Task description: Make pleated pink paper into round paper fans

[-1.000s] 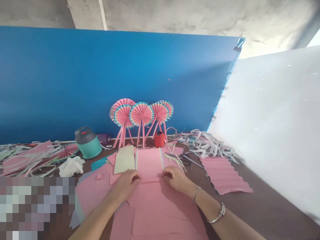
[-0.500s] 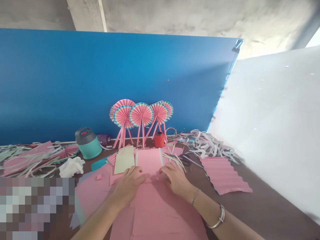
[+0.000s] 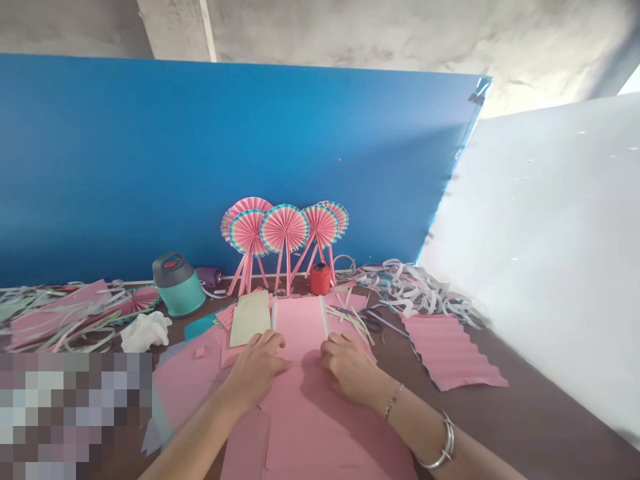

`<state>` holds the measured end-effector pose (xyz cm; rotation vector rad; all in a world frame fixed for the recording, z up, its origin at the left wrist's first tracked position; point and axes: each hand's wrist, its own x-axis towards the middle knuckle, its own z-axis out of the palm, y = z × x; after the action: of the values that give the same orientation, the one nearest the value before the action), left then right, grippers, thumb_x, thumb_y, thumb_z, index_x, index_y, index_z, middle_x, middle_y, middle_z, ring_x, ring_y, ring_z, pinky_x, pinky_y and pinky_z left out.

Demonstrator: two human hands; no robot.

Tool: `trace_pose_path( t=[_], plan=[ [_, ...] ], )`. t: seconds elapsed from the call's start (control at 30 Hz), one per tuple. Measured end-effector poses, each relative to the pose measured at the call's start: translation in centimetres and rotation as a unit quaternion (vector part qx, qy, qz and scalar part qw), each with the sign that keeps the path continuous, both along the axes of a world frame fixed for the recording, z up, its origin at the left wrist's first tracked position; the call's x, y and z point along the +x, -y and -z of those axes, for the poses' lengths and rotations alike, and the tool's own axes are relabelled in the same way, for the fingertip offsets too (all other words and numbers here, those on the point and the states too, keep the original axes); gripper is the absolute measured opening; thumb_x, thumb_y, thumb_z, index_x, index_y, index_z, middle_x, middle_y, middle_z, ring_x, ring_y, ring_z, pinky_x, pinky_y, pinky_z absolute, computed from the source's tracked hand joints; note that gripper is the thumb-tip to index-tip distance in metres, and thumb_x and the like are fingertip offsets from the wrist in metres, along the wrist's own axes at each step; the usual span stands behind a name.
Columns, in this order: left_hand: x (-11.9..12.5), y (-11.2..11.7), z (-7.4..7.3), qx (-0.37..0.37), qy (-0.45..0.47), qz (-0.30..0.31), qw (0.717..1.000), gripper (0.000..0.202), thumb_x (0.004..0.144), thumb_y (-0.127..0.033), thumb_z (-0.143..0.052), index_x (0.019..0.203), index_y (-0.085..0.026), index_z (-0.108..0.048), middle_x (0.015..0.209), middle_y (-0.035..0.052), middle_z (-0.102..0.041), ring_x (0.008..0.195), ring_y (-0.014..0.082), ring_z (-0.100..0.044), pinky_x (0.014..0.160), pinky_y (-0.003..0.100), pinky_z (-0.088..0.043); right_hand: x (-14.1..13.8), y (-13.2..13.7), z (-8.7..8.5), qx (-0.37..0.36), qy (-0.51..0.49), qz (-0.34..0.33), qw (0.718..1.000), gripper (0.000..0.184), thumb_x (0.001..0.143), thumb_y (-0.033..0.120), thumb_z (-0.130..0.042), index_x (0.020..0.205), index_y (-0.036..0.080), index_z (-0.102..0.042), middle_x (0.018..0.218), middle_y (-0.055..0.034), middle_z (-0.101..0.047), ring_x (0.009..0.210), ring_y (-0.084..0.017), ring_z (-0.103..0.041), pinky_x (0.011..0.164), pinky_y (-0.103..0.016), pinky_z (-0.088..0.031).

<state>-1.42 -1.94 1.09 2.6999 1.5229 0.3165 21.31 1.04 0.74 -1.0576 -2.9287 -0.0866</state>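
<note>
On brown tabletop [image 3: 550,427]: left hand [image 3: 257,373] and right hand [image 3: 350,370] apart, resting flat on pink paper sheet [image 3: 300,433].
Against blue board [image 3: 150,167]: pleated pink paper fans [image 3: 284,228], finished.

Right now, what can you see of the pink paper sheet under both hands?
The pink paper sheet is plain, matte and unpatterned, and lies flat on the brown tabletop, running toward the person and out of view at the bottom. Its side edges look uneven, with a straight seam or overlap at lower left. The left hand and right hand rest on its far part, fingers pointing inward. Beyond them a narrower pink panel continues; whether it is the same sheet cannot be told.
</note>
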Motion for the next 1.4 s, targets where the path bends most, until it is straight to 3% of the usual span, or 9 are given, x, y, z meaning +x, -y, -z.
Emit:
trace_pose_path(
  t=[0.2,0.37,0.6,0.67,0.83,0.93,1.07,1.23,1.4],
  plan=[
    [-0.7,-0.5,0.9,-0.002,0.027,-0.001,1.000,0.055,0.077,0.006,-0.038,0.091,-0.032,-0.073,0.101,0.0033,-0.057,0.094,0.0189,-0.048,0.077,0.032,-0.035,0.4,-0.1,-0.3,-0.006,0.017,0.024,1.000,0.013,0.082,0.017,-0.053,0.077,0.015,-0.065,0.085,-0.0072,-0.061,0.081,-0.019,-0.049,0.071,-0.034,-0.028],
    [-1.4,-0.4,0.4,0.011,0.017,0.004,1.000,0.056,0.073,0.007,-0.038,0.091,-0.032,-0.073,0.100,0.0031,-0.058,0.093,0.0191,-0.047,0.076,0.032,-0.035,0.3,0.0,-0.1,0.018,0.022,0.018,0.999,0.013,0.082,0.017,-0.054,0.075,0.015,-0.065,0.081,-0.0071,-0.061,0.082,-0.021,-0.050,0.068,-0.034,-0.028],
    [-2.6,-0.8,0.7,0.026,0.023,-0.004,0.999,0.051,0.061,0.012,-0.040,0.067,-0.027,-0.072,0.094,0.0009,-0.061,0.091,0.0188,-0.050,0.074,0.032,-0.035,0.0,0.0,-0.2,0.021,0.036,0.021,0.999,0.013,0.081,0.012,-0.052,0.080,0.015,-0.065,0.083,-0.0079,-0.062,0.082,-0.021,-0.051,0.069,-0.034,-0.030],
    [-2.8,-1.1,1.2,0.052,0.060,-0.014,0.997,0.047,0.061,0.011,-0.039,0.061,-0.025,-0.069,0.095,0.0013,-0.062,0.092,0.0193,-0.051,0.075,0.033,-0.036,0.0,-0.1,0.1,0.031,0.034,0.018,0.999,0.013,0.080,0.011,-0.052,0.081,0.014,-0.065,0.082,-0.0086,-0.062,0.081,-0.021,-0.051,0.069,-0.034,-0.030],
    [-2.8,-1.4,2.1,0.135,0.255,-0.104,0.952,0.043,0.069,0.001,-0.034,0.083,-0.022,-0.068,0.086,0.0037,-0.062,0.088,0.0191,-0.055,0.078,0.033,-0.043,-0.2,-0.7,1.4,0.066,-0.015,0.015,0.998,0.009,0.077,0.012,-0.055,0.078,0.013,-0.064,0.079,-0.0092,-0.063,0.075,-0.020,-0.051,0.066,-0.034,-0.027],
    [-1.9,-0.8,1.9,0.091,0.346,-0.165,0.919,0.027,0.076,-0.011,-0.038,0.073,-0.020,-0.063,0.074,0.0030,-0.063,0.076,0.0191,-0.058,0.069,0.031,-0.045,-0.4,-0.7,1.8,0.099,-0.136,0.055,0.984,0.009,0.076,0.009,-0.054,0.073,0.014,-0.061,0.073,-0.0060,-0.062,0.071,-0.018,-0.050,0.065,-0.032,-0.027],
    [0.3,0.2,1.2,-0.059,0.401,-0.159,0.900,0.026,0.082,-0.032,-0.046,0.076,-0.017,-0.067,0.072,0.0034,-0.067,0.069,0.0179,-0.060,0.060,0.026,-0.044,-1.1,0.3,1.6,0.148,-0.280,0.044,0.947,0.016,0.080,0.007,-0.047,0.070,0.016,-0.056,0.069,-0.0028,-0.057,0.069,-0.016,-0.047,0.065,-0.029,-0.027],
    [2.7,0.6,1.7,-0.078,0.420,-0.212,0.879,0.034,0.076,-0.047,-0.057,0.066,-0.016,-0.066,0.057,-0.0003,-0.063,0.052,0.0143,-0.052,0.050,0.024,-0.036,-2.2,1.6,1.7,0.202,-0.265,-0.043,0.942,0.018,0.085,0.012,-0.044,0.070,0.017,-0.053,0.069,-0.0028,-0.055,0.067,-0.016,-0.044,0.062,-0.031,-0.026],
    [2.8,0.8,2.3,-0.028,0.411,-0.224,0.883,0.033,0.082,-0.042,-0.051,0.062,-0.017,-0.062,0.056,-0.0002,-0.060,0.055,0.0154,-0.054,0.053,0.025,-0.038,-2.5,2.1,1.3,0.180,-0.217,-0.071,0.957,0.019,0.090,0.011,-0.041,0.087,0.017,-0.059,0.077,-0.0044,-0.061,0.073,-0.017,-0.050,0.064,-0.032,-0.031]
  ],
)
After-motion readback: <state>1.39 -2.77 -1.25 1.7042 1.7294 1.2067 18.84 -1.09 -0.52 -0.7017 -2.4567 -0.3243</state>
